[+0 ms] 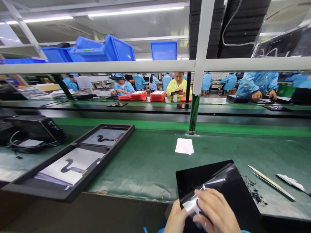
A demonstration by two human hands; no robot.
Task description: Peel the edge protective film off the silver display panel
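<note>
A black flat panel [243,200] lies tilted at the near edge of the bench, a corner pointing away from me. A crumpled clear plastic film [218,176] rises over its left part and shines where it is bunched. My left hand [177,217] is at the panel's lower left side, with its thumb and fingers closed on the bunched film. My right hand [217,212] is over the panel, its bent fingers closed on the same film and slightly blurred. The fingertips of both hands nearly meet, and the film partly covers them.
Tweezers [272,183], a white wrapped tool tip [290,182] and black scraps [255,192] lie right of the panel. White paper squares [184,146] lie beyond. At left stands a black foam tray [80,191] with display parts. A post [194,113] rises behind; people work across the line.
</note>
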